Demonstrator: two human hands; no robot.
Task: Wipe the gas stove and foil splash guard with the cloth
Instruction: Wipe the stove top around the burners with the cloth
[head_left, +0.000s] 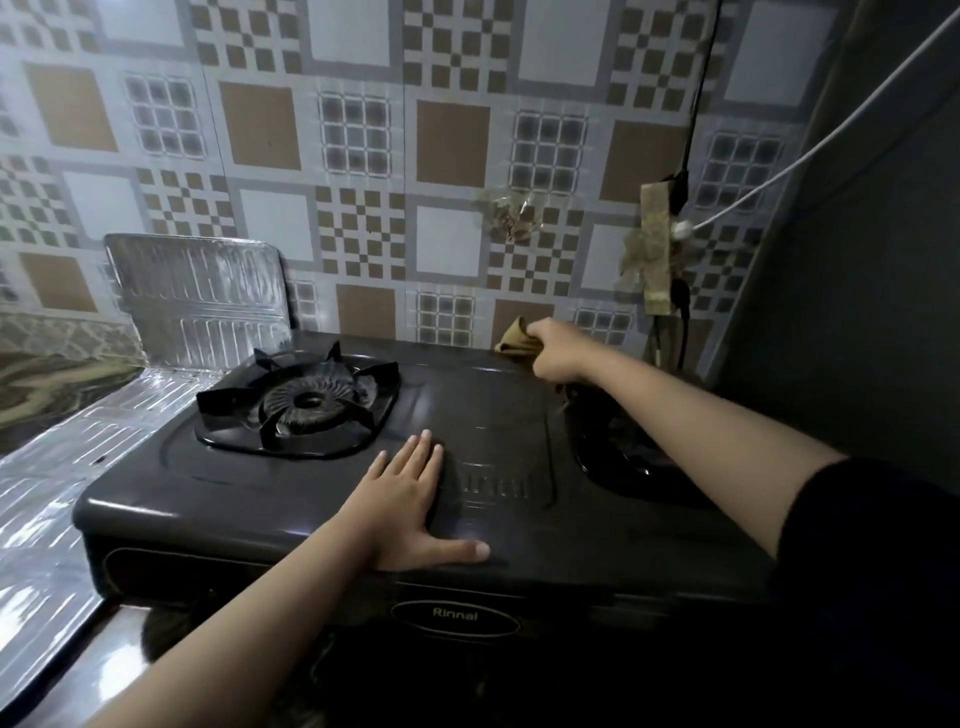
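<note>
A dark two-burner gas stove (498, 415) fills the middle of the view. Its left burner grate (306, 400) is in plain sight, while my right forearm partly covers the right burner (618, 447). My left hand (415, 504) lies flat on the stove top near the front, fingers straight. At the stove's back edge my right hand (558, 351) grips a crumpled tan cloth (514, 338) against the surface. A silver foil splash guard (202, 301) stands behind the stove's left corner and runs forward along its left side.
A patterned tile wall (447, 156) rises right behind the stove. Black and white cables (691, 130) hang at the right with a taped patch. A dark wall (857, 286) closes the right side. The stove's front panel (457, 616) carries a label.
</note>
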